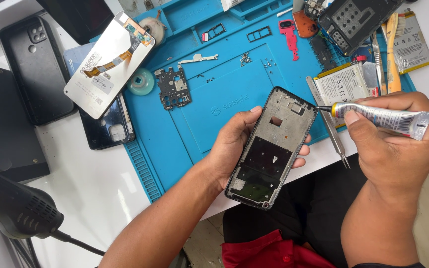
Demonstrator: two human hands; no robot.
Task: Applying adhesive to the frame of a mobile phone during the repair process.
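My left hand (232, 146) holds a black phone frame (271, 148) from below, tilted, over the near edge of a blue work mat (224, 84). Its inner side faces up, with dark patches and a small opening. My right hand (395, 141) grips a silver glue tube (388, 118) with a yellow collar. The tube's black nozzle touches the frame's upper right edge.
On the mat lie a white screen panel with an orange flex cable (106, 63), a small circuit board (174, 88), loose screws (246, 58), metal tweezers (329, 124), two batteries (341, 84) and another phone body (356, 22). Dark phone covers (38, 69) and a black heat tool (13, 206) sit left.
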